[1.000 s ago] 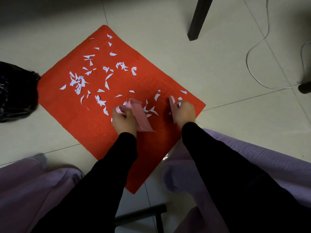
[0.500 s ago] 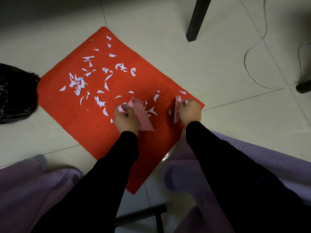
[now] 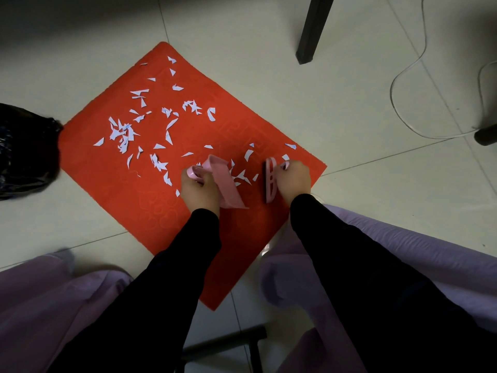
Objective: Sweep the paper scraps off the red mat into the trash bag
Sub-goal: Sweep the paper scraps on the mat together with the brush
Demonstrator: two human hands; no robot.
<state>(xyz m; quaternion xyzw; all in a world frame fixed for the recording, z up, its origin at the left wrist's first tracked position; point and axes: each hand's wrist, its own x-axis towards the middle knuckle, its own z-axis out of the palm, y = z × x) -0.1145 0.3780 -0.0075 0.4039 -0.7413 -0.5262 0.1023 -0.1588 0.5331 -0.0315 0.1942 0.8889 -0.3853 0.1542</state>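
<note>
Sweeping is only beginning, I judge: the left hand (image 3: pixel 200 191) is gripping a dustpan (image 3: pixel 228 184) and the right hand (image 3: pixel 293 179) a brush (image 3: pixel 270 181). Scraps (image 3: pixel 122 133) are lying across the mat (image 3: pixel 107 173), with the bag (image 3: pixel 24 157) at its left corner. Next, the brush should be pushing the nearest scraps into the pan.

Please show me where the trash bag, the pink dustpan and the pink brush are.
trash bag (image 3: pixel 24 157): head view, on its black crinkled side.
pink dustpan (image 3: pixel 225 184): head view, on its flat pan.
pink brush (image 3: pixel 270 193): head view, on its pink body.

An indoor room, probably a home: pale tiled floor (image 3: pixel 349 84), dark furniture legs (image 3: pixel 313 28), a loose white cable (image 3: pixel 391 90).
</note>
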